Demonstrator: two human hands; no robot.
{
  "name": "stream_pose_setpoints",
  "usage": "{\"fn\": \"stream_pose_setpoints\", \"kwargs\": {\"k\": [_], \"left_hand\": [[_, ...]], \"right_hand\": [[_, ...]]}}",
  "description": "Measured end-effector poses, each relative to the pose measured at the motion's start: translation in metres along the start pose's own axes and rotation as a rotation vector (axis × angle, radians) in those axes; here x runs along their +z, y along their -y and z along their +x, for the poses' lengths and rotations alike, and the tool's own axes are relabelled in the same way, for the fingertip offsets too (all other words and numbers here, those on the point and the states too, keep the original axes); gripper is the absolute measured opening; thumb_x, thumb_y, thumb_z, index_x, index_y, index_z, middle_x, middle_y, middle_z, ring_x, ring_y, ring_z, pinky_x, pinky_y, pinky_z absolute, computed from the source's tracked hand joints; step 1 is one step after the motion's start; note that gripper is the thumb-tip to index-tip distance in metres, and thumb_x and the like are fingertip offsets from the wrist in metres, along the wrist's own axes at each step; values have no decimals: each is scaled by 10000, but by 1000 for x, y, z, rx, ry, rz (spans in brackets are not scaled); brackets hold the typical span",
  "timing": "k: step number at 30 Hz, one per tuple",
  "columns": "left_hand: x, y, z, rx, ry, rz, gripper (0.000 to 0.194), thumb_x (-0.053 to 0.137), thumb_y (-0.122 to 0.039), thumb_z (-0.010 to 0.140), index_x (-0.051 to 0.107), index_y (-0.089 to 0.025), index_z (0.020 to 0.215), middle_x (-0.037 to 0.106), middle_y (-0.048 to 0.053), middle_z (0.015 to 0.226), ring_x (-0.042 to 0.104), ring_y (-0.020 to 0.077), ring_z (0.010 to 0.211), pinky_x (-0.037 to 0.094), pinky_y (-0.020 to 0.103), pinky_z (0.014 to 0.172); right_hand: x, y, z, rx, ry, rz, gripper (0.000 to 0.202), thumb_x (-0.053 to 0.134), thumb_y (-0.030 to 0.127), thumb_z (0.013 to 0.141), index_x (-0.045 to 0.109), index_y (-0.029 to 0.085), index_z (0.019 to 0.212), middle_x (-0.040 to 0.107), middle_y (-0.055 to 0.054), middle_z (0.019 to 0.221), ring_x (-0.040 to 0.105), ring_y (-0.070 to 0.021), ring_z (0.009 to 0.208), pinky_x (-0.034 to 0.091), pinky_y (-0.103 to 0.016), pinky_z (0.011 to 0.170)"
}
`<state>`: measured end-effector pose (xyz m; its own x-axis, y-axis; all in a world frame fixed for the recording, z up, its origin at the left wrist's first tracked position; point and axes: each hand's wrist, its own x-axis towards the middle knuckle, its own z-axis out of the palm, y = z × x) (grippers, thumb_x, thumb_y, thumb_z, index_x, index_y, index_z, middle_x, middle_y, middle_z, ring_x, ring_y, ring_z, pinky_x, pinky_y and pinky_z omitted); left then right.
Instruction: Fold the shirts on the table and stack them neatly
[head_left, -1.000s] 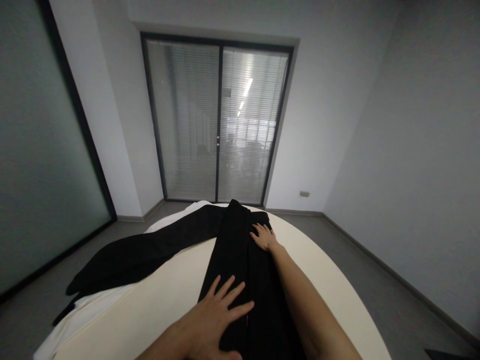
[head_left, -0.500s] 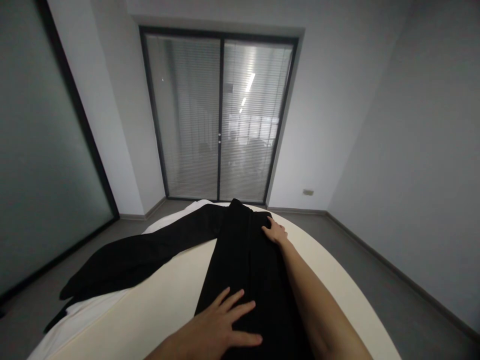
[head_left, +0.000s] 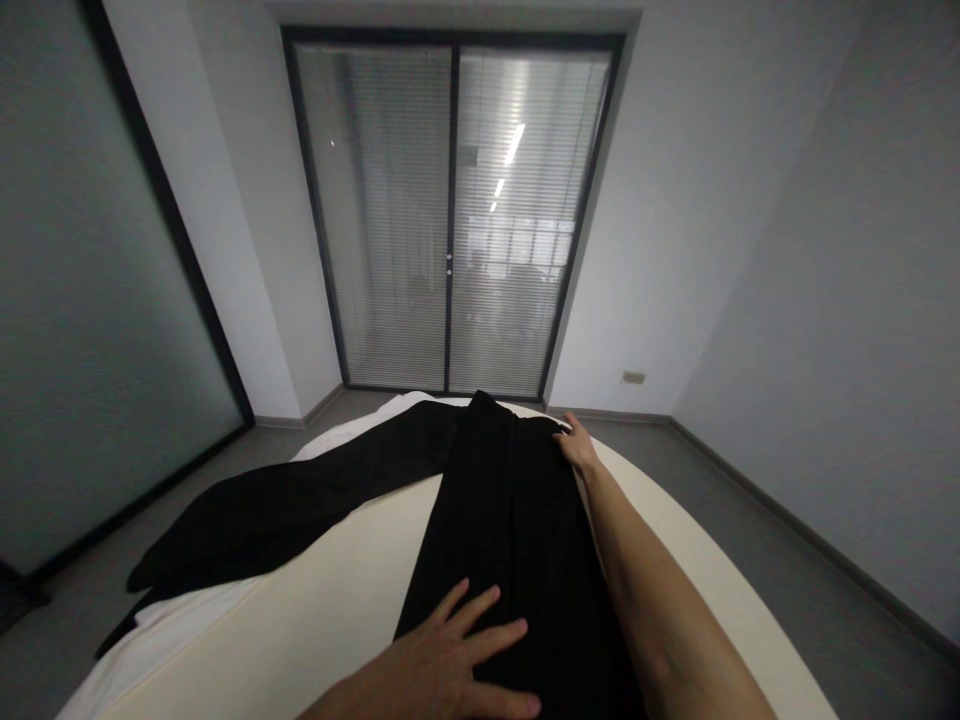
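Note:
A black garment point(head_left: 480, 520) lies lengthwise on the cream table point(head_left: 360, 550), with a dark seam or edge running down its middle. My left hand point(head_left: 461, 650) rests flat on its near part, fingers spread. At the garment's far right corner is my right hand point(head_left: 577, 445), its fingers closed around the edge of the cloth; the forearm runs along the garment's right side. Another long black piece point(head_left: 300, 500) stretches left from the far end, and whether it is joined to the first cannot be told.
White cloth point(head_left: 187, 620) lies under the black piece along the table's left edge. Beyond the table stand a glass door point(head_left: 450, 220) with blinds and grey walls. A frosted glass panel point(head_left: 97, 300) is at the left.
My right hand has moved slightly right at the garment's far corner and its fingers have closed on the edge. The whole view has shifted a little; my left hand stays on the cloth.

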<state>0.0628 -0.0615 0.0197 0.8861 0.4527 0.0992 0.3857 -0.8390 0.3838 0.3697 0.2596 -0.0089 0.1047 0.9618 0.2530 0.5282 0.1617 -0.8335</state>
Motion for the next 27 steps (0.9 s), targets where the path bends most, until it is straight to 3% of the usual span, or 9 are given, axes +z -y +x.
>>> {"fn": "stream_pose_setpoints", "kwargs": {"k": [3, 9, 14, 18, 20, 22, 27], "left_hand": [[-11, -8, 2, -32, 48, -53, 565, 568, -258, 964, 412, -452, 1470, 278, 35, 1623, 180, 430, 1480, 177, 739, 1118], [-27, -26, 0, -93, 109, -105, 785, 697, -321, 835, 334, -381, 1528, 200, 57, 1645, 117, 434, 1488, 87, 740, 1131], [-19, -32, -6, -125, 53, -84, 926, 765, -357, 734, 311, -357, 1540, 202, 66, 1650, 179, 402, 1494, 102, 681, 1173], [-14, -23, -14, -172, -102, -47, 713, 713, -363, 811, 443, -327, 1470, 390, 75, 1571, 370, 323, 1431, 253, 568, 1187], [-13, -11, -20, -263, -237, 3, 539, 651, -309, 864, 534, -298, 1390, 477, 81, 1495, 452, 285, 1363, 344, 507, 1151], [-12, 4, -26, -369, -351, 52, 425, 613, -257, 885, 598, -270, 1310, 537, 85, 1417, 504, 269, 1297, 396, 476, 1107], [-10, 27, -33, -445, -378, 65, 345, 634, -330, 904, 644, -264, 1243, 569, 75, 1356, 518, 268, 1254, 396, 458, 1087]], "right_hand": [[-7, 0, -4, -7, -22, -49, 691, 608, 151, 715, 526, 195, 1400, 522, -139, 1436, 621, -255, 1181, 534, -383, 959], [-21, 7, -48, -103, 28, -226, 384, 637, 179, 751, 723, 157, 1124, 636, -130, 1237, 610, -256, 1148, 445, -417, 1055], [-28, 24, -107, -196, 49, -349, 284, 663, 195, 770, 761, 184, 1037, 600, -124, 1241, 563, -253, 1164, 376, -395, 1086], [-34, 52, -148, -230, 139, -441, 225, 644, 214, 804, 742, 187, 1004, 670, -74, 991, 617, -192, 920, 463, -305, 868], [-36, 70, -170, -268, 267, -429, 186, 663, 220, 797, 740, 200, 964, 680, -20, 841, 609, -147, 756, 453, -248, 727], [-36, 92, -193, -352, 507, -350, 142, 663, 215, 806, 746, 195, 920, 682, 1, 785, 598, -121, 688, 424, -218, 656], [-25, 139, -252, -486, 1039, -187, 171, 742, 282, 782, 773, 205, 931, 699, 27, 758, 622, -102, 662, 410, -189, 610]]}}
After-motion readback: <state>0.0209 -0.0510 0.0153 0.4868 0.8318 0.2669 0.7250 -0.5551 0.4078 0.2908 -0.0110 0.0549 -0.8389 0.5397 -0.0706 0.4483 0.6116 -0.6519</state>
